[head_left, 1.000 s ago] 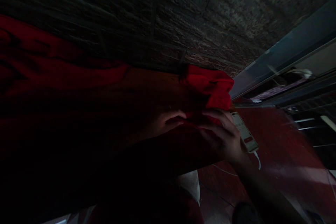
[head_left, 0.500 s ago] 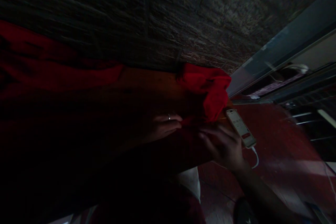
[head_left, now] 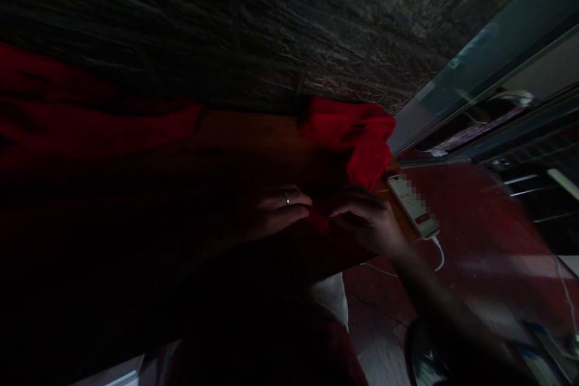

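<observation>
Deep shadow covers most of the wooden table. My left hand (head_left: 284, 208), with a ring on one finger, has its fingers pressed together at the left edge of a small piece of red cloth (head_left: 320, 221). At that cloth's right side, my right hand (head_left: 368, 217) is bent into a pinch. Much of the cloth is lost in the dark, so its shape and full extent are unclear. Just beyond my right hand lies a crumpled heap of brighter red cloth (head_left: 348, 126).
More red cloth (head_left: 90, 126) lies along the wall on the left. A phone (head_left: 412, 205) with a white cable (head_left: 438, 253) rests at the right table edge. A rough stone wall (head_left: 271, 30) rises behind the table (head_left: 253, 126). Red floor (head_left: 470, 217) shows on the right.
My right hand's fingers have drawn from a looser spread into a pinch at the cloth. My left hand stays nearly in place. The whole view has shifted slightly.
</observation>
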Motion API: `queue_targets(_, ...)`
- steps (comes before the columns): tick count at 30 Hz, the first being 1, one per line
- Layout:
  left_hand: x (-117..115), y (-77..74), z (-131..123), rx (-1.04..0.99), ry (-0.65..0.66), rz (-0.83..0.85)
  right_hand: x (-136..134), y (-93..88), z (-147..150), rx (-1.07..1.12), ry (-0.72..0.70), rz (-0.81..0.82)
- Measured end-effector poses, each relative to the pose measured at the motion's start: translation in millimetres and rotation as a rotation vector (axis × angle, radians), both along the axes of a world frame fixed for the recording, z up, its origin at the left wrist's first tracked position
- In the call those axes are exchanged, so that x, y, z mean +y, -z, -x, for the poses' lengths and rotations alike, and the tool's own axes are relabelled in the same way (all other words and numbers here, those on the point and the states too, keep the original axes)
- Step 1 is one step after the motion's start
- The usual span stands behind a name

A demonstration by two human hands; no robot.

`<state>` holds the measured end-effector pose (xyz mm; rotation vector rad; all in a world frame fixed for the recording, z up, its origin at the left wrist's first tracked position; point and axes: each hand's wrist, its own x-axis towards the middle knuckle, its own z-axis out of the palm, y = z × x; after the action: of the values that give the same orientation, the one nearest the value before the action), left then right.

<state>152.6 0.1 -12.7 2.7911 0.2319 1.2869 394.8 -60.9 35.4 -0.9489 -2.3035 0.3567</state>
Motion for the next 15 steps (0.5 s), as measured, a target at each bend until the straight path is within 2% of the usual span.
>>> queue_targets(9, -0.8, -0.3, 2.5, 0.053, 0.006, -0.014, -19.1, 17.1, -3.7, 0.02, -0.044, -0.203)
queue_targets(15, -3.6, -5.7, 5.2, 0.089, -0.006, -0.005, -29.6, 28.1, -7.4, 0.015, -0.024, -0.186)
